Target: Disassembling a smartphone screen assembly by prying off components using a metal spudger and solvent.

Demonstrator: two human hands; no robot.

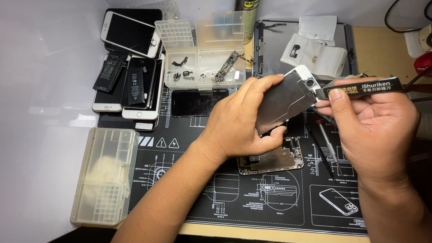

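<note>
Table [387,45] of pale wood carries a black rubber work mat printed with white diagrams [234,198], which fills most of the view. At the mat's far left lies a stack of white-framed and black phones [130,33], with two black flat batteries [123,76] resting on some of them. A closed translucent plastic parts box [108,175] sits at the mat's near left edge, and an open clear compartment tray holding small screws and a circuit board [204,58] stands at the far middle. Just in front of that tray lies a dark phone screen, face up [195,102].

Above the mat's centre, the left hand [238,121] is closed around a grey metal backing plate on a white phone display panel [288,101], thumb under its lower edge and fingers over its top, holding it tilted in the air. The right hand [373,121] pinches a thin black flat blade tool [360,87] between thumb and forefinger, its tip touching the panel's upper corner. Beneath the left hand, an opened phone housing with a silver shield [274,159] lies on the mat, with slim screwdrivers [326,139] just beside it.
</note>
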